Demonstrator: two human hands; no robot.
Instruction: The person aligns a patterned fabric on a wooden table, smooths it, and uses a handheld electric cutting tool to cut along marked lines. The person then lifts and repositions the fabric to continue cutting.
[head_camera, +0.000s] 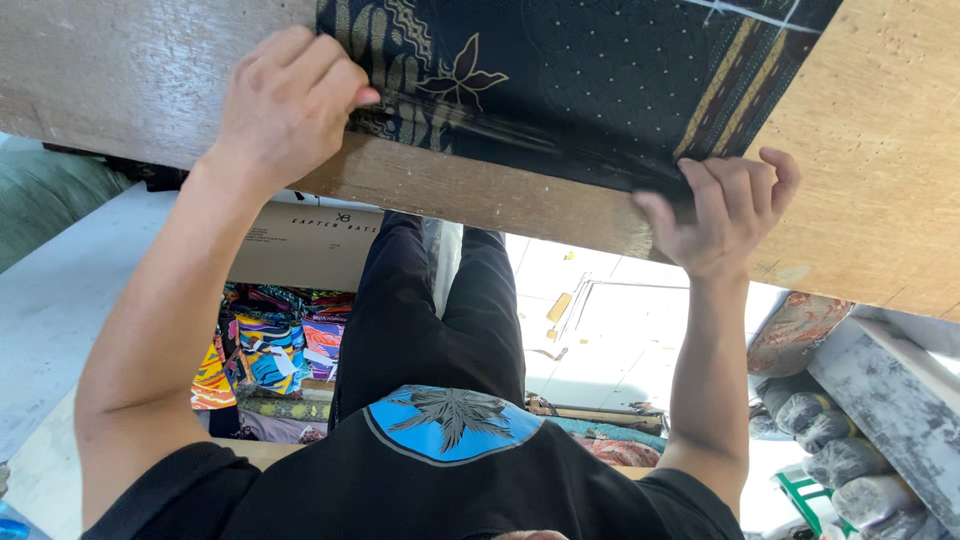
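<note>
Hands (285, 100) (725, 215) pinch dark patterned cloth (580, 75) at table edge (480, 195).

There is one view only, from a camera on the person's head, tilted steeply down along the body so that the black shirt fills the lower middle of the frame and the trousered legs run up its centre. It sits close to the work: the wooden table (880, 130) edge crosses the upper part of the frame, slanting down to the right. The floor shows far below, at mid-frame.
</note>
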